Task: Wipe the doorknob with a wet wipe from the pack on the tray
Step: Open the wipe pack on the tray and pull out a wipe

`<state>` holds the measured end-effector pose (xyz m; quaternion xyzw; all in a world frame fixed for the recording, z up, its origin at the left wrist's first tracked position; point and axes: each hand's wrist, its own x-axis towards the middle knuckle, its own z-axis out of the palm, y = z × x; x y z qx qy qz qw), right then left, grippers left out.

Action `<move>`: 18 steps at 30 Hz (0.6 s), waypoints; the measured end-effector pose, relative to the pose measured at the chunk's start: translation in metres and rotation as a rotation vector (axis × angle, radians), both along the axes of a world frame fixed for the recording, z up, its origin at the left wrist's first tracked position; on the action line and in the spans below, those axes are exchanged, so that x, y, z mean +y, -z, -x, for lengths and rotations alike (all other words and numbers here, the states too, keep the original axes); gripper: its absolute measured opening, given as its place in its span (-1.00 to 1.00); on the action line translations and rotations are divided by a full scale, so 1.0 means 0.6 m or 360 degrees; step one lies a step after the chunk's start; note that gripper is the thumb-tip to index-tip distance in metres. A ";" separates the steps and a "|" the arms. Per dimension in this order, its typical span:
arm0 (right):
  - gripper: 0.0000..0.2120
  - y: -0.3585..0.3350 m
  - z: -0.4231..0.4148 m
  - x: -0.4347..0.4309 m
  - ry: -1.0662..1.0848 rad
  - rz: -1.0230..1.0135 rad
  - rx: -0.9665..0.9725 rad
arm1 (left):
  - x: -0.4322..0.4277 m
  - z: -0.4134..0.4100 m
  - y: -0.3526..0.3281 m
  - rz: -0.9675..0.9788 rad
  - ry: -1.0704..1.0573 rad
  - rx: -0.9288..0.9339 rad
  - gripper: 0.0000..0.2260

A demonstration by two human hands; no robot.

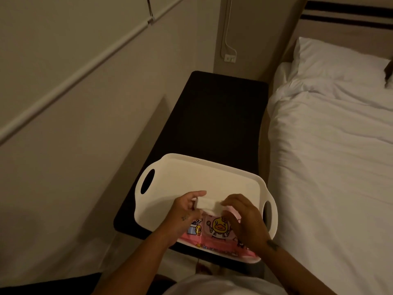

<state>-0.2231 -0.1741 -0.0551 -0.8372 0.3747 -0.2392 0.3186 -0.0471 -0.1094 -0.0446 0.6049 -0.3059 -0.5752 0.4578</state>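
A white tray (187,173) with two cut-out handles sits on the near end of a dark bedside table (214,116). A pink wet-wipe pack (214,231) with yellow duck cartoons lies on the tray's near side, partly under my hands. A white wet wipe (209,203) is stretched just above the pack. My left hand (185,211) pinches its left end and my right hand (242,218) pinches its right end. No doorknob is in view.
A bed with white sheets (331,150) and a pillow (336,62) runs along the right, close to the table. A beige wall (70,124) with a slanted rail stands on the left. A wall socket (229,58) with a cable is behind the table.
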 end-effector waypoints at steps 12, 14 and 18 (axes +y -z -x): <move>-0.86 -0.017 -0.035 -0.020 0.0254 -0.1077 -0.0590 | -0.027 -0.011 -0.025 0.0086 0.0072 -0.0120 -0.72; -0.81 -0.021 -0.038 -0.023 0.0371 -0.1143 -0.0697 | -0.033 -0.013 -0.026 0.0095 0.0026 -0.0147 -0.80; -0.79 -0.021 -0.034 -0.026 0.0575 -0.1262 -0.0806 | -0.040 -0.017 -0.024 0.0080 -0.0048 -0.0170 -0.88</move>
